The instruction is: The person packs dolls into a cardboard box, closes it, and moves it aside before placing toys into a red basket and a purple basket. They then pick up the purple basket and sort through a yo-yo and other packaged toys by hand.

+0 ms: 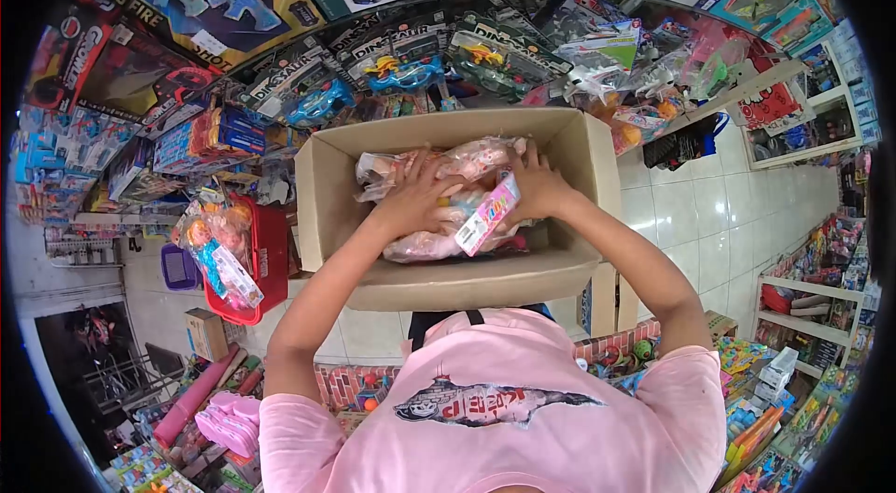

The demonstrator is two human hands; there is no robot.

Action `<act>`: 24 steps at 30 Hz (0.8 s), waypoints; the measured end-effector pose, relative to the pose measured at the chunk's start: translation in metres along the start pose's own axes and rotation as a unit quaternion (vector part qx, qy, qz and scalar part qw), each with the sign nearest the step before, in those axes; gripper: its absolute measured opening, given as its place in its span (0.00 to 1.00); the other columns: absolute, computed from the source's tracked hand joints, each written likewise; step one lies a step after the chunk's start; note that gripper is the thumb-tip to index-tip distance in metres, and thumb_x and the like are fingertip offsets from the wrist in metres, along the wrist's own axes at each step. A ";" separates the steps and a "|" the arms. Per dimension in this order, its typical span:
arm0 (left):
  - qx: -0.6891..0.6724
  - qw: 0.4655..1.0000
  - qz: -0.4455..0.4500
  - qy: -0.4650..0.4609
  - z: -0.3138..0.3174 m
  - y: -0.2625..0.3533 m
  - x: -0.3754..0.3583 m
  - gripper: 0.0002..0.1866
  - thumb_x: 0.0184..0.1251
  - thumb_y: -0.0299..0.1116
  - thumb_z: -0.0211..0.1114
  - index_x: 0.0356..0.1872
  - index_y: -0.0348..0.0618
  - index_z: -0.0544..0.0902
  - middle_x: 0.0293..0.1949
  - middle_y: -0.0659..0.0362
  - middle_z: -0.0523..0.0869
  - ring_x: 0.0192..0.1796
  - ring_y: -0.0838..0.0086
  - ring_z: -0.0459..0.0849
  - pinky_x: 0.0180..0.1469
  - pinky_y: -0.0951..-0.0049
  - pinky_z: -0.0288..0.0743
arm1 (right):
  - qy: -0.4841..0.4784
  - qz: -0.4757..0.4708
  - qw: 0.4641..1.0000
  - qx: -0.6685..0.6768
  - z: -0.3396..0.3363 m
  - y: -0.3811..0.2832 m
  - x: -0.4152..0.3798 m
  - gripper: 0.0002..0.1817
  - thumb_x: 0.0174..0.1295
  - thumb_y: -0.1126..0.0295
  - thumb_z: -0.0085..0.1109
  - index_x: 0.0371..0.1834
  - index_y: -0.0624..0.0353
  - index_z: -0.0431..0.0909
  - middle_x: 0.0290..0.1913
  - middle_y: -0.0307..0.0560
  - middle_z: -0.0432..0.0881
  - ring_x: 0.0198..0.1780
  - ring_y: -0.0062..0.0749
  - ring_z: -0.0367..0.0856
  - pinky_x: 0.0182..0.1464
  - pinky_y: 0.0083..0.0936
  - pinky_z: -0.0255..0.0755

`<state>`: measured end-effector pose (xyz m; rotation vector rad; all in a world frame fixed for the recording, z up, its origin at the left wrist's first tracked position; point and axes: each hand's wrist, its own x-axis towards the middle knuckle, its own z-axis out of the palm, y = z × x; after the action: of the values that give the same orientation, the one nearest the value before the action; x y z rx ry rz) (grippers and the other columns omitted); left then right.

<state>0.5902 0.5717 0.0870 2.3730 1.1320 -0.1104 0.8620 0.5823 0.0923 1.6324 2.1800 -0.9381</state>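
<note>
An open cardboard box (448, 292) stands in front of my body. Inside it lie several dolls in clear plastic bags (425, 246), one bearing a pink and white label (487, 215). My left hand (417, 194) rests on the bagged dolls at the left, its fingers spread. On their right side, my right hand (539, 183) presses against the plastic beside the label, fingers apart. The undersides of both hands are hidden, and neither is seen gripping a bag.
Left of the box, a red basket (272, 255) holds more bagged dolls (219, 246), with a purple basket (179, 267) beside it. Boxed dinosaur toys (495, 54) line the shelf beyond the box. White shelving (812, 325) stands at the right.
</note>
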 end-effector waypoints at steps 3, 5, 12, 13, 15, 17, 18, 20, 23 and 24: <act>0.103 0.993 -0.023 -0.052 0.020 -0.025 0.001 0.71 0.23 0.65 0.81 0.78 0.74 0.50 0.80 0.52 0.40 0.80 0.43 0.32 0.72 0.26 0.37 | -0.026 -0.014 0.997 -0.068 0.028 0.011 0.033 0.82 0.27 0.44 0.84 0.80 0.57 0.31 0.77 0.77 0.38 0.74 0.78 0.49 0.69 0.64 0.58; 0.119 0.991 -0.016 -0.058 0.025 -0.025 -0.001 0.71 0.25 0.65 0.80 0.78 0.73 0.49 0.80 0.52 0.39 0.80 0.42 0.31 0.73 0.28 0.38 | -0.060 -0.017 0.989 -0.137 0.050 0.012 0.053 0.88 0.24 0.44 0.86 0.79 0.56 0.22 0.78 0.75 0.33 0.75 0.78 0.48 0.66 0.69 0.58; 0.096 0.995 0.019 0.010 0.064 -0.051 0.005 0.66 0.33 0.62 0.79 0.79 0.70 0.49 0.80 0.53 0.39 0.79 0.42 0.32 0.76 0.38 0.41 | -0.114 0.042 0.982 -0.148 0.079 0.001 0.072 0.89 0.26 0.47 0.86 0.76 0.60 0.15 0.77 0.77 0.41 0.72 0.75 0.57 0.63 0.68 0.62; 0.097 0.995 0.018 0.012 0.061 -0.048 0.005 0.66 0.33 0.62 0.79 0.79 0.70 0.49 0.80 0.53 0.39 0.79 0.42 0.32 0.76 0.38 0.41 | -0.118 0.050 0.980 -0.149 0.082 0.002 0.074 0.90 0.26 0.48 0.87 0.75 0.59 0.12 0.77 0.75 0.45 0.71 0.73 0.59 0.64 0.65 0.64; 0.043 0.998 -0.023 -0.047 0.056 -0.041 0.009 0.66 0.34 0.59 0.80 0.79 0.69 0.49 0.80 0.54 0.39 0.79 0.42 0.34 0.77 0.43 0.45 | -0.119 0.057 0.979 -0.154 0.083 0.009 0.076 0.91 0.26 0.49 0.87 0.73 0.58 0.08 0.76 0.72 0.49 0.71 0.71 0.61 0.64 0.61 0.65; 0.061 0.997 -0.019 -0.034 0.057 -0.039 0.003 0.67 0.33 0.58 0.81 0.79 0.71 0.48 0.80 0.54 0.37 0.79 0.41 0.35 0.76 0.40 0.48 | -0.130 -0.009 0.986 -0.106 0.071 0.017 0.073 0.85 0.27 0.51 0.87 0.78 0.59 0.22 0.75 0.69 0.55 0.71 0.63 0.64 0.65 0.54 0.67; 0.079 0.997 -0.015 -0.023 0.056 -0.038 -0.001 0.69 0.32 0.57 0.82 0.79 0.72 0.46 0.80 0.54 0.34 0.79 0.40 0.36 0.75 0.38 0.51 | -0.125 -0.015 0.985 -0.114 0.065 0.018 0.069 0.85 0.27 0.51 0.87 0.78 0.59 0.22 0.75 0.69 0.55 0.71 0.63 0.64 0.65 0.54 0.67; 0.095 0.994 -0.036 -0.042 0.033 -0.024 -0.018 0.59 0.42 0.52 0.79 0.78 0.62 0.54 0.80 0.53 0.39 0.78 0.43 0.47 0.74 0.44 0.57 | -0.102 -0.052 0.983 -0.142 0.050 0.019 0.063 0.69 0.37 0.54 0.83 0.78 0.61 0.42 0.73 0.64 0.60 0.70 0.57 0.66 0.67 0.46 0.68; -0.188 0.971 -0.005 0.145 0.027 -0.009 -0.073 0.32 0.59 0.42 0.71 0.64 0.42 0.74 0.76 0.49 0.57 0.71 0.52 0.67 0.72 0.58 0.61 | 0.052 -0.018 0.992 -0.112 0.048 0.000 0.034 0.48 0.50 0.61 0.74 0.73 0.61 0.57 0.71 0.61 0.64 0.69 0.57 0.67 0.67 0.44 0.68; -0.184 0.971 -0.015 0.154 0.017 -0.001 -0.102 0.32 0.59 0.42 0.71 0.64 0.42 0.74 0.76 0.49 0.57 0.71 0.52 0.67 0.72 0.58 0.61 | 0.098 0.020 0.990 -0.099 0.034 -0.026 0.002 0.45 0.53 0.63 0.71 0.73 0.59 0.58 0.68 0.61 0.66 0.67 0.58 0.68 0.66 0.45 0.68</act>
<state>0.5257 0.4921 0.1005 2.0831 1.2068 0.4354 0.8315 0.5588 0.0743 1.7263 2.2713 -0.5485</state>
